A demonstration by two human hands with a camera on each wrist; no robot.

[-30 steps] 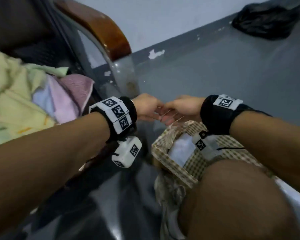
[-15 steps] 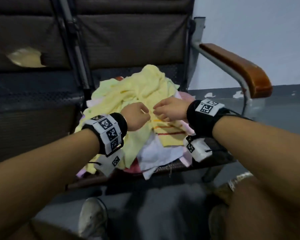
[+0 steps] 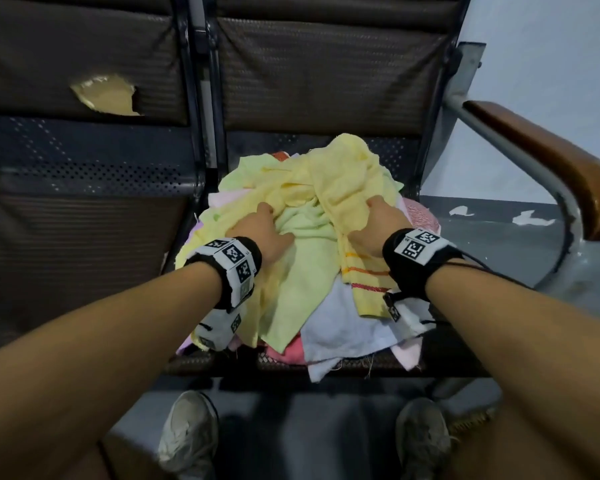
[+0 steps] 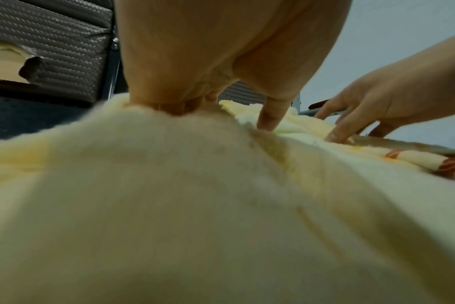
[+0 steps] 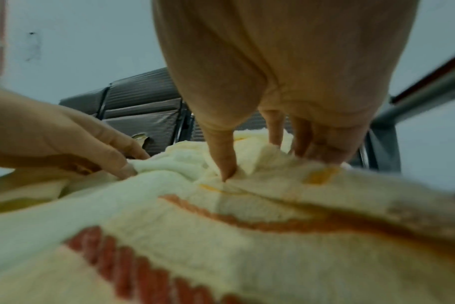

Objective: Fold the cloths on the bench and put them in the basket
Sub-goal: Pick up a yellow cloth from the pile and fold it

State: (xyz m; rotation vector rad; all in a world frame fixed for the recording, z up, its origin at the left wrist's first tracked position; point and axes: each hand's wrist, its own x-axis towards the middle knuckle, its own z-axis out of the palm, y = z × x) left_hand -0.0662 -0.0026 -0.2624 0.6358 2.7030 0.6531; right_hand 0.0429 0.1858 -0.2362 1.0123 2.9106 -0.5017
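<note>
A heap of cloths (image 3: 305,271) lies on the right bench seat. On top is a yellow cloth with orange and red stripes (image 3: 347,188), and a light green one (image 3: 302,237) shows beneath it. My left hand (image 3: 260,233) is sunk into the left of the heap, its fingers buried under the yellow fold (image 4: 133,154) and the thumb (image 4: 270,119) pressed in. My right hand (image 3: 378,226) grips the striped yellow cloth (image 5: 247,205), a fold of it bunched between thumb (image 5: 225,162) and fingers (image 5: 301,144). Low on the right, by my foot, a woven basket edge (image 3: 473,416) peeks out.
The bench (image 3: 326,84) has dark padded backs, and a tear (image 3: 104,95) shows foam on the left one. A wooden armrest (image 3: 548,161) on a metal tube stands at the right. White (image 3: 347,330) and pink (image 3: 420,216) cloths stick out of the heap. My shoes (image 3: 187,434) stand on the grey floor.
The head view swung from the basket on the floor up to the bench. Both hands, close together above the heap before, have spread apart and sunk into the cloths.
</note>
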